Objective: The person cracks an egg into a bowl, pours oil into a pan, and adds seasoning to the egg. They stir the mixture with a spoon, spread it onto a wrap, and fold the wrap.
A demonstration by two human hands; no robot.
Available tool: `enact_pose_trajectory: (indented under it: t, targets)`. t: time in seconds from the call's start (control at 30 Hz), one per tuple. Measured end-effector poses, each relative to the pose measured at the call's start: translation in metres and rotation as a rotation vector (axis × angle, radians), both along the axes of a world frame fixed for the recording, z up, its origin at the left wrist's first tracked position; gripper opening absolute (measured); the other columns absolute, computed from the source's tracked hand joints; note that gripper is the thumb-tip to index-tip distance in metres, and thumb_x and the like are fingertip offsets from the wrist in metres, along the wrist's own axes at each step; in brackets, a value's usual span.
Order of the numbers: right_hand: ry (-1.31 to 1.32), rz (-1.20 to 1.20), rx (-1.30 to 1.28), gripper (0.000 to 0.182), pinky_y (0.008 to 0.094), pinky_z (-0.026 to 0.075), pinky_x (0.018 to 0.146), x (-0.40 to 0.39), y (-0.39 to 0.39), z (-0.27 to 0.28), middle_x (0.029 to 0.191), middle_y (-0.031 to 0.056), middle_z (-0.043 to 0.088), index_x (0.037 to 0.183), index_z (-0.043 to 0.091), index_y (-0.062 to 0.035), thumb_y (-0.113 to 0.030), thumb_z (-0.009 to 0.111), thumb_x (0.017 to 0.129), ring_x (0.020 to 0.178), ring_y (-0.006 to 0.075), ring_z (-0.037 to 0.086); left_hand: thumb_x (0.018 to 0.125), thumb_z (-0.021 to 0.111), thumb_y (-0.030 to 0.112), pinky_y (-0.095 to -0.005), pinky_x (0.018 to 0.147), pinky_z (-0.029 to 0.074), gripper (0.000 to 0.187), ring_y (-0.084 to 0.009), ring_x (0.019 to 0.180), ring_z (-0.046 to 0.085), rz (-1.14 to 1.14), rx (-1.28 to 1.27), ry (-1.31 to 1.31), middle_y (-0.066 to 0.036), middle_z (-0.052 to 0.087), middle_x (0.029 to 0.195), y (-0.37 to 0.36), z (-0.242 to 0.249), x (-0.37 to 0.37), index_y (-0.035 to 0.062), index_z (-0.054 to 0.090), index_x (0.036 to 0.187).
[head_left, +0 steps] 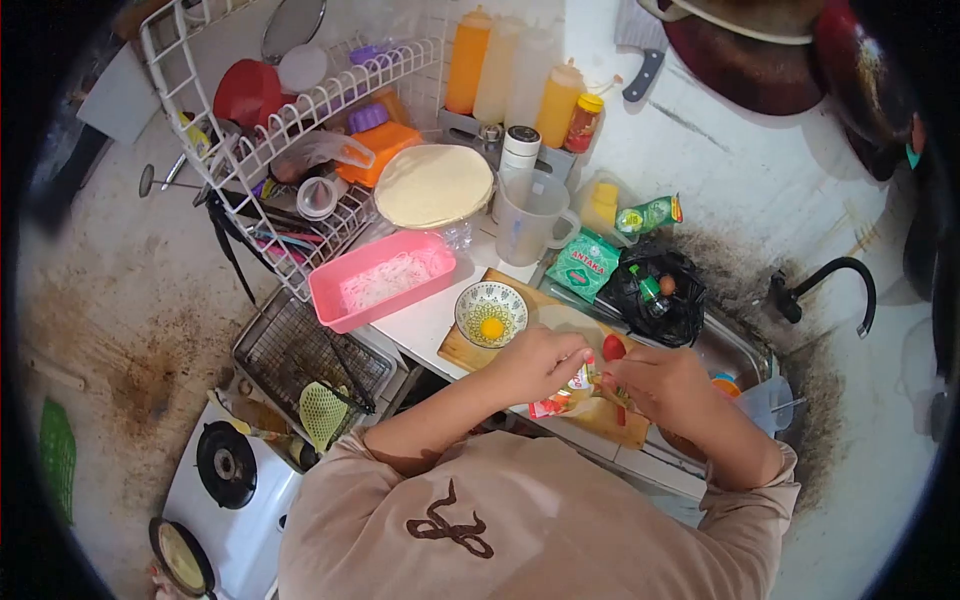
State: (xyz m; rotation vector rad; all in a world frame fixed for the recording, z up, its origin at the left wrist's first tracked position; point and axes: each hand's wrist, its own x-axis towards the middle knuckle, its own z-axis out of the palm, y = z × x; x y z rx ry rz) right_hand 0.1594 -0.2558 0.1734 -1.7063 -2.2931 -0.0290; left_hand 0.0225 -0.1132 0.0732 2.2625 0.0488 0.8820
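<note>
Both of my hands are close together over a wooden cutting board (pixel 460 350). My left hand (pixel 540 362) pinches a small red and yellow packet (pixel 575 392). My right hand (pixel 655 383) is closed at the packet's right side, its fingers bent; what they grip is too small to make out. Between the hands lies a red spoon (pixel 613 348), partly hidden by my right hand. Left of them, a patterned bowl (pixel 490 300) holds a yellow egg yolk (pixel 492 328). A pink tray (pixel 385 283) with white shreds stands further left.
A clear jug (pixel 533 220), a green packet (pixel 585 264) and a black bag (pixel 662 300) stand behind the board. The sink (pixel 735 350) and black faucet (pixel 825 290) are at right. A white dish rack (pixel 290 130) and a stove (pixel 235 500) are at left.
</note>
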Motion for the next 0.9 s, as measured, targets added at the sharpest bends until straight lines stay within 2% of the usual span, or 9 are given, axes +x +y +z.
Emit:
enact_pose_trajectory:
  t: [0.13, 0.23, 0.33, 0.47, 0.73, 0.9]
  targets:
    - [0.018, 0.027, 0.014, 0.017, 0.0335, 0.047, 0.05, 0.003, 0.003, 0.001, 0.075, 0.0046, 0.059, 0.089, 0.063, -0.0087, -0.014, 0.063, 0.073, 0.062, 0.0226, 0.06, 0.086, 0.053, 0.016, -0.0385, 0.056, 0.041, 0.012, -0.0315, 0.056, 0.052, -0.046, -0.046, 0.039, -0.013, 0.051, 0.059, 0.002, 0.007, -0.002, 0.0067, 0.058, 0.08]
    - [0.023, -0.001, -0.121, 0.019, 0.0335, 0.049, 0.052, -0.001, 0.002, 0.015, 0.079, 0.0078, 0.061, 0.09, 0.063, -0.0056, -0.009, 0.064, 0.071, 0.064, 0.0243, 0.061, 0.088, 0.051, 0.017, -0.0392, 0.055, 0.042, 0.016, -0.0331, 0.058, 0.053, -0.04, -0.108, 0.045, -0.015, 0.052, 0.061, 0.004, 0.012, -0.004, 0.0043, 0.057, 0.08]
    - [0.04, 0.027, 0.02, 0.019, 0.0329, 0.048, 0.052, -0.004, 0.001, 0.024, 0.071, 0.011, 0.059, 0.089, 0.065, -0.0011, 0.0, 0.066, 0.071, 0.062, 0.0266, 0.06, 0.088, 0.051, 0.018, -0.0392, 0.053, 0.042, 0.018, -0.0343, 0.059, 0.054, -0.034, -0.122, 0.044, -0.017, 0.053, 0.063, 0.006, 0.015, -0.005, 0.0023, 0.056, 0.081]
    - [0.101, -0.022, -0.008, 0.018, 0.0335, 0.05, 0.056, -0.005, 0.002, 0.027, 0.077, 0.0122, 0.06, 0.089, 0.063, -0.0014, -0.001, 0.064, 0.071, 0.066, 0.0274, 0.062, 0.088, 0.052, 0.017, -0.0387, 0.053, 0.042, 0.018, -0.0347, 0.057, 0.054, -0.009, -0.114, -0.027, -0.017, 0.052, 0.062, 0.006, 0.011, -0.002, 0.001, 0.056, 0.082]
    - [0.169, -0.115, 0.089, 0.015, 0.0337, 0.048, 0.053, -0.015, -0.004, 0.036, 0.073, 0.0139, 0.059, 0.088, 0.063, 0.0023, 0.002, 0.065, 0.072, 0.061, 0.0284, 0.059, 0.088, 0.052, 0.015, -0.0356, 0.048, 0.04, 0.019, -0.0295, 0.05, 0.052, 0.119, -0.211, -0.012, -0.017, 0.05, 0.058, -0.001, 0.023, -0.014, -0.0011, 0.055, 0.079]
    - [0.188, -0.145, 0.096, 0.016, 0.0334, 0.047, 0.052, -0.019, -0.005, 0.039, 0.071, 0.0134, 0.059, 0.088, 0.063, 0.0013, 0.003, 0.064, 0.072, 0.061, 0.0285, 0.059, 0.088, 0.053, 0.015, -0.0351, 0.046, 0.04, 0.019, -0.0279, 0.047, 0.052, 0.137, -0.227, -0.035, -0.017, 0.05, 0.056, -0.002, 0.023, -0.018, -0.0014, 0.055, 0.079]
